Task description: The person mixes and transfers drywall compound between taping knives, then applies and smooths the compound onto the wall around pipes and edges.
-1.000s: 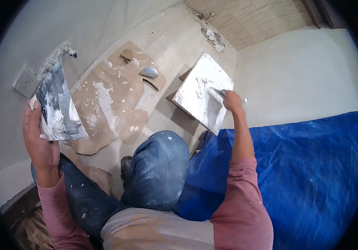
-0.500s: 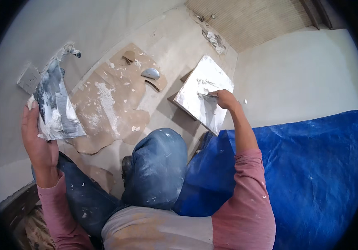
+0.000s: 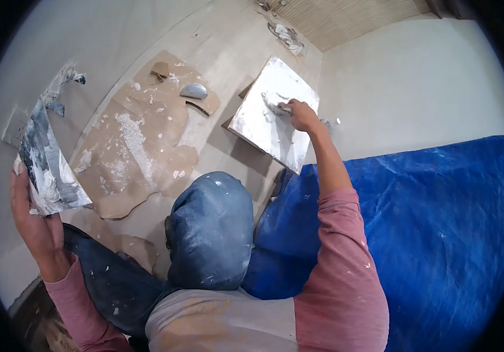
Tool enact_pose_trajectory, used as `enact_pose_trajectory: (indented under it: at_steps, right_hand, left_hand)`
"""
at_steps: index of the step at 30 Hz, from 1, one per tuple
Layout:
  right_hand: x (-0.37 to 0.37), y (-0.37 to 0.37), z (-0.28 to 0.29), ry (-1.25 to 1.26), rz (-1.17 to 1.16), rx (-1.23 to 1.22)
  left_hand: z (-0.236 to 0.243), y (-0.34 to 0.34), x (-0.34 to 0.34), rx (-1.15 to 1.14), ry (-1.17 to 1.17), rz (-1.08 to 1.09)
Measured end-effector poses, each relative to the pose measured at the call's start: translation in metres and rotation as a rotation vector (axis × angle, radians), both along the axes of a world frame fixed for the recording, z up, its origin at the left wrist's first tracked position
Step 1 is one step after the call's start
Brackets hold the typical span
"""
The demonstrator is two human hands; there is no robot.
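Your left grip (image 3: 39,232) holds a metal sheet (image 3: 40,136) along its lower left edge; the sheet rises above your fingers, with white paste (image 3: 46,189) heaped just right of them. It should be light, thin and slightly springy, its corners likely sharp. The paste looks soft and slick, so take hold at a bare edge, off the smeared face. Your right grip (image 3: 302,115) is closed on a small hand tool (image 3: 279,107), mostly hidden; how firmly, I can't tell. Beneath that grip sits a white board (image 3: 255,122), probably stiff and heavier, best taken by its rims. A brown covering (image 3: 167,132) spreads between both grips; a blue tarp (image 3: 434,234) lies right of your right one.
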State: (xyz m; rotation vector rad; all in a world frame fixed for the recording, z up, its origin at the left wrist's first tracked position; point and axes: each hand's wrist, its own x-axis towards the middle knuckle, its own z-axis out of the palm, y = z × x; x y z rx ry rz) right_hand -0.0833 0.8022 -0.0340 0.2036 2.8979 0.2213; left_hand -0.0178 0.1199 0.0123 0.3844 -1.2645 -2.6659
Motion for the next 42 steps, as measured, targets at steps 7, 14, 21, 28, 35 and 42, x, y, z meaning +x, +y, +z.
enact_pose_trajectory:
  at_steps: [7, 14, 21, 28, 35, 42]
  right_hand:
    - [-0.011, -0.003, 0.034, 0.119, 0.001, 0.017]
    - [-0.002, 0.005, 0.003, 0.125, 0.069, 0.065]
    - [0.001, 0.009, 0.034, -0.356, -0.100, 0.038]
    - [-0.014, 0.017, 0.022, 0.142, -0.059, 0.048]
    - [0.017, 0.029, -0.006, 0.108, 0.026, 0.058]
    - [-0.004, 0.011, 0.043, 0.013, -0.075, -0.062]
  left_hand:
    - [-0.003, 0.005, 0.002, -0.017, 0.000, -0.008]
    - [0.003, 0.001, 0.005, -0.048, 0.002, 0.027]
    - [0.004, 0.008, 0.003, -0.010, 0.047, -0.015]
    - [0.001, -0.002, 0.011, -0.010, 0.032, 0.035]
    - [0.008, -0.005, 0.008, -0.001, 0.055, -0.047]
    - [0.005, 0.013, 0.002, -0.032, 0.061, -0.008]
